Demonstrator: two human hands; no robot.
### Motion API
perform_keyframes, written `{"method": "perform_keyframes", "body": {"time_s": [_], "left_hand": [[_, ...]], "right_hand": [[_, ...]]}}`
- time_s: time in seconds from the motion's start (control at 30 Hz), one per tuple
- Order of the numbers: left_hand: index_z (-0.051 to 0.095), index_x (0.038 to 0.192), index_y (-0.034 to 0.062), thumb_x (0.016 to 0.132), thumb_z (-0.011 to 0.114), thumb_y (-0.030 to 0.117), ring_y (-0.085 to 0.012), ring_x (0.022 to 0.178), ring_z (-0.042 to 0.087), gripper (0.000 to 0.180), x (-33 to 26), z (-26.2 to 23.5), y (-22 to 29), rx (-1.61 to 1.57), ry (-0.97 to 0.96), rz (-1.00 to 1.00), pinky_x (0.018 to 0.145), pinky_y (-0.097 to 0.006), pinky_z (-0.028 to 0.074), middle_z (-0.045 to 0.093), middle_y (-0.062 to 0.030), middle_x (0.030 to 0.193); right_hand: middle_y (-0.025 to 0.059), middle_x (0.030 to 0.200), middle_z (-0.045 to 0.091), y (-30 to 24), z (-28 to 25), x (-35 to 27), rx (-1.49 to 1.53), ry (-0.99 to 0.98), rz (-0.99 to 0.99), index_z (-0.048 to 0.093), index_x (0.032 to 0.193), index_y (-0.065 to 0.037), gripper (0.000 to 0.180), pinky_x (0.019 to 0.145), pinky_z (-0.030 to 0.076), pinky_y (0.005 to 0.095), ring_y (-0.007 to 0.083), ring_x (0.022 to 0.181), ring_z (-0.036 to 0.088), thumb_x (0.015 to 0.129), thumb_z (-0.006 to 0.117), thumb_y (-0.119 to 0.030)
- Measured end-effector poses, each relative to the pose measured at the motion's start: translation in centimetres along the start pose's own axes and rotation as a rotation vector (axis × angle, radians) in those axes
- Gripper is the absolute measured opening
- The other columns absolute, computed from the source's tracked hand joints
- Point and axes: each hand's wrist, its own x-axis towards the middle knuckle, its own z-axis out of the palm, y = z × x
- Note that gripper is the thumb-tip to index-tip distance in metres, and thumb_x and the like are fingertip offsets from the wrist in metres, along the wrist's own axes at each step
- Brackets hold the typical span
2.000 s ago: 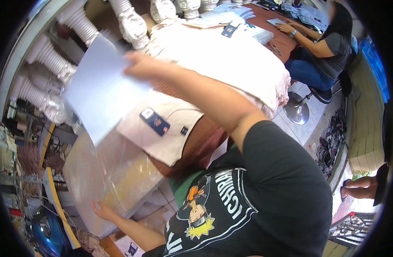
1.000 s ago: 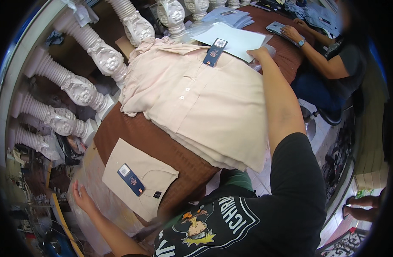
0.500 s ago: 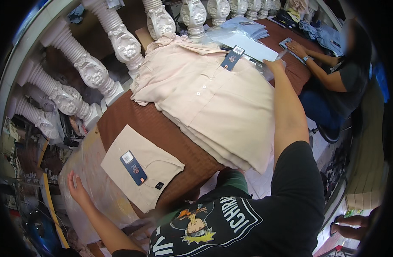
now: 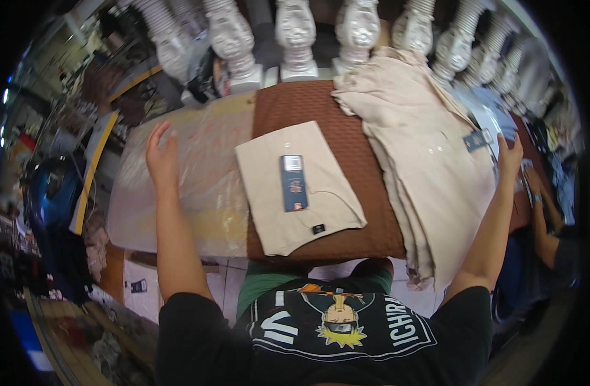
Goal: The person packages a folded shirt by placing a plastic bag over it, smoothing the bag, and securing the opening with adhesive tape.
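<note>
Left hand (image 4: 162,154): up over the clear plastic cover (image 4: 201,151), nothing in it, fingers loose and apart; whether it brushes the plastic, I can't tell.
Folded garment (image 4: 269,186): here's the beige piece, flat across the meeting line of plastic and brown cloth (image 4: 380,222), dark blue tag (image 4: 294,186) on top, neither hand on it.
Garment pile (image 4: 423,161): beige too, spread loosely on the right.
Right hand (image 4: 510,156): out past the pile, right by the white sheet (image 4: 490,119); gripping it or not, I can't tell.
Sheet step: looks like the reach for that sheet, and the move calls for a sure pinch on its edge and a path clear of the pile.
Since half a second ago: left hand again empty, folded garment unmoved on its cloth but swung to mid-view, sheet now a narrow strip.
</note>
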Motion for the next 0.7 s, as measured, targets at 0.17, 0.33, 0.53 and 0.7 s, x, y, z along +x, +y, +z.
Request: {"method": "perform_keyframes", "body": {"time_s": [0.17, 0.33, 0.53, 0.7], "left_hand": [[0.065, 0.109, 0.0070, 0.079, 0.068, 0.021, -0.0266, 0.116, 0.051, 0.032, 7.2, 2.7, -3.8, -0.015, 0.071, 0.119, 0.100, -0.036, 0.037, 0.058, -0.0123, 0.121], [0.052, 0.125, 0.0020, 0.072, 0.074, 0.033, -0.0335, 0.119, 0.047, 0.065, 14.9, 10.7, -3.4, 0.283, 0.110, 0.220, 0.100, -0.040, 0.036, 0.053, -0.0180, 0.126], [0.058, 0.119, 0.0133, 0.076, 0.071, 0.032, -0.0339, 0.128, 0.037, 0.049, 19.9, 15.7, -2.0, 0.517, -0.024, 0.342, 0.100, -0.046, 0.033, 0.054, -0.0093, 0.129], [0.070, 0.091, 0.0165, 0.081, 0.067, 0.031, -0.0255, 0.091, 0.064, 0.018, 23.9, 10.9, -0.2, 0.314, -0.001, 0.464, 0.090, -0.040, 0.041, 0.070, -0.0047, 0.092]], "right_hand": [[0.0190, 0.134, 0.046, -16.4, -4.1, -3.8, 0.253, -0.140, -0.168, 0.055, 0.126, -0.011, 0.051, 0.105, 0.031, 0.0414, 0.0330, 0.127, 0.040, 0.084, 0.064, -0.038], [0.0150, 0.137, 0.044, -24.9, -7.3, -7.4, 0.230, -0.180, -0.325, 0.056, 0.124, -0.011, 0.042, 0.109, 0.024, 0.0426, 0.0328, 0.133, 0.033, 0.086, 0.063, -0.028], [0.0117, 0.137, 0.046, -28.3, -9.1, -11.5, 0.183, -0.289, -0.326, 0.059, 0.120, -0.011, 0.036, 0.110, 0.024, 0.0424, 0.0314, 0.135, 0.030, 0.085, 0.065, -0.019], [0.0110, 0.134, 0.048, -31.9, -10.5, -12.3, 0.304, -0.358, -0.372, 0.061, 0.115, -0.010, 0.033, 0.108, 0.027, 0.0412, 0.0305, 0.132, 0.034, 0.083, 0.066, -0.014]]}}
